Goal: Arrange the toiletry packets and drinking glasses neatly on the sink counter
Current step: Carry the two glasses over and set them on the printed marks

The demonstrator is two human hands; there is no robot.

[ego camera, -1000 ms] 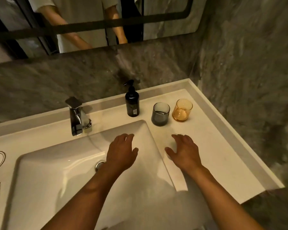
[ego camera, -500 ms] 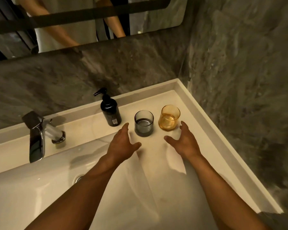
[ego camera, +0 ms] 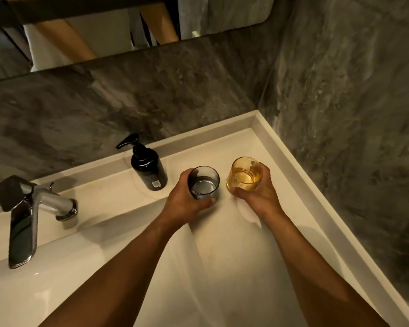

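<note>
Dim bathroom corner, grey stone walls, pale worktop (ego camera: 224, 147) with a raised lip running along the back and right side.

Left hand (ego camera: 184, 201) grip: wrapped round the smoky grey glass (ego camera: 204, 182), fingers behind it, thumb across the near base. Right hand (ego camera: 257, 192) grip: wrapped round the amber glass (ego camera: 243, 174), fingers on the far right wall, thumb at the near base. Both glasses sit side by side but apart on the back right of the worktop, just right of the black pump bottle (ego camera: 148, 168). Amber one looks slightly tilted; can't tell if either base is off the surface.

Handling, my read: rigid, smooth walls, likely slippery if damp, and breakable against the hard worktop or each other. Probably moderate weight, thick base. Best hold is low-to-mid wall with thumb opposing fingers, as now; keep off the rim. Set down flat, no sliding into the lip or the bottle.

Hard to make out:
- Both show a lighter band inside; could be liquid or just a thick base through tinted glass. Can't say.
- No toiletry packets in view anywhere, possibly out of frame left.
- Basin (ego camera: 57, 279) and chrome tap (ego camera: 31, 213) are cut off at the left and bottom edges.
- Bottle label too small to read.
- Mirror (ego camera: 118, 27) at top shows only a partial reflection of arms and pale clothing.
- Low light kills detail on the worktop surface, so wet or dry is unclear.
</note>
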